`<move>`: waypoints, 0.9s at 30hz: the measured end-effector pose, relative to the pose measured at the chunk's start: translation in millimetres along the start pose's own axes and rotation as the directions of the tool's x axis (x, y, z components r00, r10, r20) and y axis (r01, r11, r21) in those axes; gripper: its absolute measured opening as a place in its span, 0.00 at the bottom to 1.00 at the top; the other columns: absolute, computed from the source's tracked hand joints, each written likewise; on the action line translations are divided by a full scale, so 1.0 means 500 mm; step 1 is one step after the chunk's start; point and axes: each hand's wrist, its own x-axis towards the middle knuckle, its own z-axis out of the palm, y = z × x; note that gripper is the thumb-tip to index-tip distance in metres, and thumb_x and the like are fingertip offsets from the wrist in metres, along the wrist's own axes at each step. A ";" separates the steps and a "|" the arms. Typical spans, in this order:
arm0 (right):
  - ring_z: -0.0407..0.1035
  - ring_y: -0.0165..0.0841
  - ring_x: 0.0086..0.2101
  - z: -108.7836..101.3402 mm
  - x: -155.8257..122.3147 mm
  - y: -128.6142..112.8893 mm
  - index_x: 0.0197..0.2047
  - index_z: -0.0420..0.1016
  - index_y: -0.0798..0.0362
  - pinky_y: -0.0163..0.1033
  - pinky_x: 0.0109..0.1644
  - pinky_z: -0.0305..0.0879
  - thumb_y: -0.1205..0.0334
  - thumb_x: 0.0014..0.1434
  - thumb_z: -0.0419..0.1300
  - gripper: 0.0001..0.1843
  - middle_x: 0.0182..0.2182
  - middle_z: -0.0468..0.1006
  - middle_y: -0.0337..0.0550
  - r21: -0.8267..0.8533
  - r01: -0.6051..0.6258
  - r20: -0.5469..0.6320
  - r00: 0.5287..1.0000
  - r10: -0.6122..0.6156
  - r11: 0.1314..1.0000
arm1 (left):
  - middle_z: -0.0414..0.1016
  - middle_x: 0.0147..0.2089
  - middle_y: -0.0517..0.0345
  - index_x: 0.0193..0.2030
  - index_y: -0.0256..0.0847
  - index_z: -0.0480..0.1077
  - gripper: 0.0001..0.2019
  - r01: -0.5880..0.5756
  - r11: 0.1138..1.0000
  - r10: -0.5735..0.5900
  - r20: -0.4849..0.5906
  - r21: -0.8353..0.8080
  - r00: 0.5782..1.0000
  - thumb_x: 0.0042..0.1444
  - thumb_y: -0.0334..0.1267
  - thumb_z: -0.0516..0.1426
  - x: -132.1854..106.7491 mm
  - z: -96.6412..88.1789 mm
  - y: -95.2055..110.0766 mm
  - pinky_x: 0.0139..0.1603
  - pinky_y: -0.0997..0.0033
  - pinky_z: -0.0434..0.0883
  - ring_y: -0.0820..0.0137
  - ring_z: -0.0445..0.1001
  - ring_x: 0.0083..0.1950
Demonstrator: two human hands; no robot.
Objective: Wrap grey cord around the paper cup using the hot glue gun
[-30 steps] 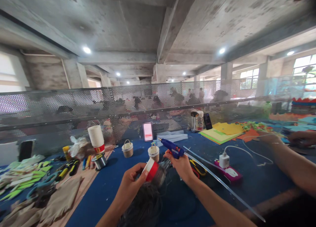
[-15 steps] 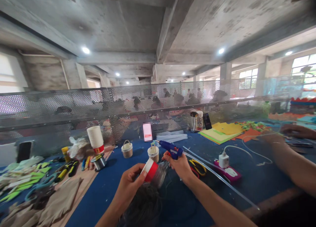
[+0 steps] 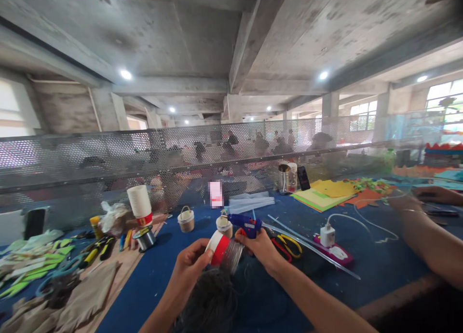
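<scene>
My left hand [image 3: 191, 264] is closed round a paper cup [image 3: 219, 251], white with a red band, tipped on its side. Greyish, see-through strands [image 3: 232, 256] sit at the cup's right end; their exact kind is unclear. In my right hand [image 3: 263, 250] is a blue hot glue gun [image 3: 246, 224], its nozzle pointing left above the cup. A long clear glue stick [image 3: 307, 246] trails from the gun's back. Just beyond the nozzle stands a small handled bucket [image 3: 224, 227], partly hidden, and another small bucket [image 3: 186, 221] is to its left.
Yellow-handled scissors [image 3: 291, 246] lie right of my right hand, near a purple power strip [image 3: 334, 253] with a white plug. A stack of paper cups [image 3: 139, 202] and a wire spool [image 3: 143, 237] stand left. Another person's arm [image 3: 423, 231] reaches in from the right.
The glue gun and my right hand have shifted left and slightly down, bringing the nozzle over the near bucket. The glue stick moved with it. My left hand stays nearly in place with the cup.
</scene>
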 end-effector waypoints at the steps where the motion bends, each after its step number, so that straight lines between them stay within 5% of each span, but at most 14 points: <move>1: 0.55 0.23 0.18 0.001 0.001 0.001 0.30 0.78 0.57 0.30 0.21 0.50 0.48 0.45 0.71 0.19 0.20 0.72 0.36 0.001 -0.003 -0.005 1.000 0.003 1.000 | 0.76 0.29 0.57 0.40 0.36 0.78 0.15 -0.003 1.000 0.004 -0.017 0.013 1.000 0.54 0.46 0.61 0.001 0.000 0.000 0.33 0.74 0.67 0.69 0.70 0.30; 9: 0.53 0.21 0.18 -0.011 0.010 0.003 0.33 0.79 0.57 0.31 0.24 0.54 0.48 0.46 0.71 0.20 0.19 0.69 0.33 0.065 0.051 -0.093 0.995 -0.045 0.997 | 0.81 0.38 0.55 0.46 0.38 0.78 0.17 -0.090 0.983 0.112 -0.132 0.162 0.985 0.56 0.47 0.61 0.017 -0.015 -0.019 0.42 0.73 0.68 0.64 0.74 0.40; 14: 0.53 0.20 0.18 -0.002 0.000 0.001 0.32 0.78 0.57 0.32 0.25 0.57 0.49 0.44 0.73 0.20 0.25 0.74 0.36 0.152 0.030 -0.013 1.000 -0.029 0.988 | 0.82 0.40 0.54 0.47 0.39 0.78 0.18 -0.075 0.966 0.117 -0.162 0.247 0.980 0.55 0.47 0.61 0.017 -0.013 -0.025 0.44 0.72 0.69 0.61 0.75 0.43; 27: 0.52 0.20 0.17 0.011 -0.013 -0.014 0.37 0.79 0.57 0.32 0.24 0.56 0.53 0.40 0.75 0.23 0.23 0.73 0.33 0.138 -0.043 0.008 0.999 0.042 0.990 | 0.82 0.37 0.53 0.44 0.36 0.79 0.19 -0.042 0.997 0.048 -0.120 0.060 0.992 0.51 0.48 0.64 0.014 0.004 -0.015 0.42 0.71 0.69 0.62 0.76 0.40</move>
